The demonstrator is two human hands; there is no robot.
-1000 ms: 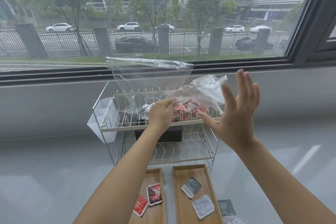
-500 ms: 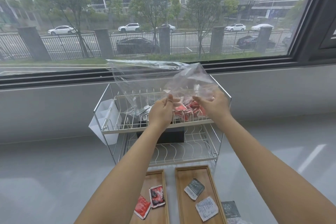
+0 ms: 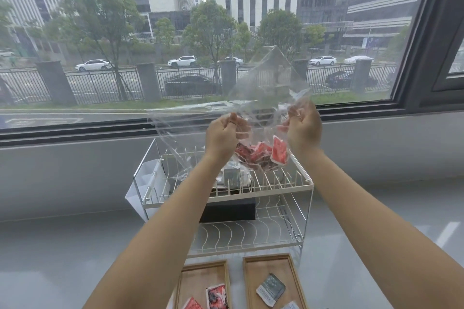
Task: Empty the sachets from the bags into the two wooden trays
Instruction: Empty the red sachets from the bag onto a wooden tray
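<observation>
Overhead, both hands, left hand (image 3: 222, 137) and right hand (image 3: 303, 130), pinch the clear bag (image 3: 266, 88). Red sachets (image 3: 263, 154) hang below each grip; their print is unreadable.

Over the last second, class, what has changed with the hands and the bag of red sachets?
The right hand, open and raised before, now grips the clear bag; with the left hand it has lifted the bag and its red sachets above the wire rack. The wooden trays and their sachets stay put.
</observation>
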